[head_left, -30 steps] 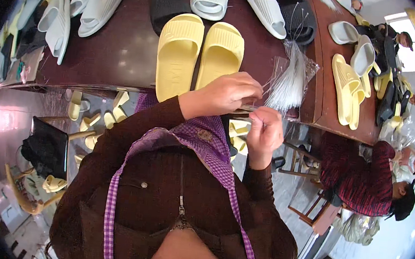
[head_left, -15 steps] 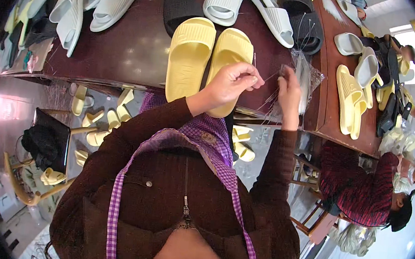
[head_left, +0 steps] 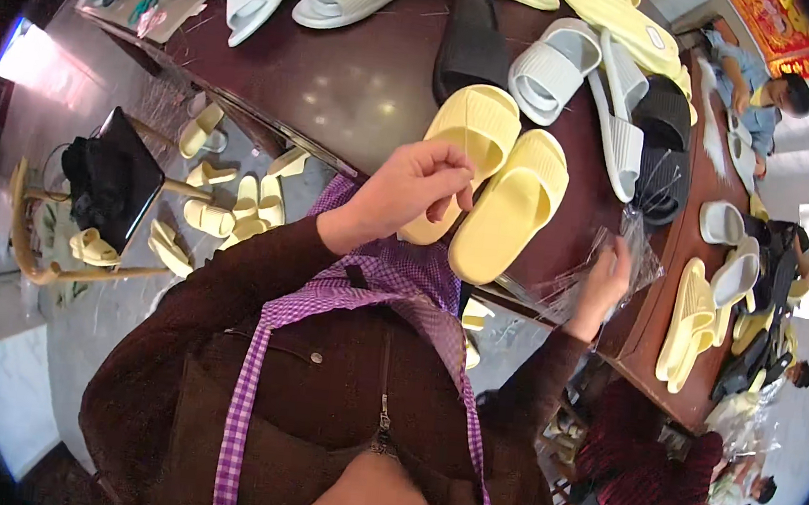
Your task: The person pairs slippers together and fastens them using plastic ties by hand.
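Observation:
A pair of yellow slide slippers lies at the near edge of the dark red table, toes pointing away. My left hand (head_left: 420,194) is over the left slipper (head_left: 476,123) and covers part of its footbed; thumb and fingers are pinched on a thin pale strand that rises past the strap. Beside it, the right slipper (head_left: 514,209) is untouched. My right hand (head_left: 604,283) is at a clear plastic bag (head_left: 640,256) of thin strands by the table edge. Its fingers are bent together, and what they hold, if anything, is hidden.
Grey slippers (head_left: 556,70), a black slipper (head_left: 473,50) and more yellow ones lie across the table (head_left: 333,80). Yellow slippers (head_left: 690,324) sit on the right-hand part. A chair (head_left: 120,176) with dark cloth stands left. Co-workers sit at right (head_left: 645,480) and far right.
The view has turned, so the table sits tilted. My left hand has shifted from the right slipper to over the left one. My right hand stays by the bag of strands.

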The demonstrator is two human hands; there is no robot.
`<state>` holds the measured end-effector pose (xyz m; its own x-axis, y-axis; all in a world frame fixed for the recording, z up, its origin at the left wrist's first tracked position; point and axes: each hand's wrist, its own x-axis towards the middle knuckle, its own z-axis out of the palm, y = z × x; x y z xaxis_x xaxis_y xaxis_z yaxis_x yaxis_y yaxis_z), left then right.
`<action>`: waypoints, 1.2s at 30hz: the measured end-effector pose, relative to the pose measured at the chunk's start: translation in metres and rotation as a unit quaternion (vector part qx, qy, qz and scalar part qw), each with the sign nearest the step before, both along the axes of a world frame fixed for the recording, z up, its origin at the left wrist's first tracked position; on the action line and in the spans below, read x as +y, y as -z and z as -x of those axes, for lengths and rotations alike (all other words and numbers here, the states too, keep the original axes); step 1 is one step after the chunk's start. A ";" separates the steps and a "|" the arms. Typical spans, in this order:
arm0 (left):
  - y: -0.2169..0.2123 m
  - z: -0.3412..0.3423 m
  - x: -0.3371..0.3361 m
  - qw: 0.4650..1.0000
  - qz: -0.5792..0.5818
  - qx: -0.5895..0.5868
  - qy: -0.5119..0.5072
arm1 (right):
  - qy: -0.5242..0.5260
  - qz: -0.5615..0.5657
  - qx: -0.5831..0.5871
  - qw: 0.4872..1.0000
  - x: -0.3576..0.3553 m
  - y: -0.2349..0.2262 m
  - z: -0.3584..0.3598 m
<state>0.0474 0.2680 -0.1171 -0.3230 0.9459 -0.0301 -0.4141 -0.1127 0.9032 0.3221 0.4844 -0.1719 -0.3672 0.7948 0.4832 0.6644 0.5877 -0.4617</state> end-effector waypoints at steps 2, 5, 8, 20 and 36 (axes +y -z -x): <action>-0.005 0.000 -0.002 0.999 0.014 0.044 0.007 | 0.012 -0.002 0.055 0.998 -0.024 -0.030 0.015; -0.004 -0.009 0.001 0.995 -0.015 0.092 0.033 | -0.072 0.190 0.142 0.969 -0.092 -0.082 0.057; -0.007 -0.027 0.008 0.984 -0.052 0.155 0.075 | -0.203 0.241 0.170 0.934 -0.130 -0.086 0.083; -0.004 -0.023 0.001 0.971 0.010 0.219 0.100 | -0.208 0.376 0.276 0.860 -0.135 -0.072 0.103; -0.024 0.007 -0.059 0.840 0.007 0.543 0.008 | -0.067 0.389 0.186 0.900 -0.091 -0.055 0.074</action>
<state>0.0407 0.2094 -0.0929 -0.1553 0.9522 0.2629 0.6525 -0.1010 0.7511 0.2482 0.3934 -0.1172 -0.4128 0.9063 -0.0909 0.3265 0.0540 -0.9437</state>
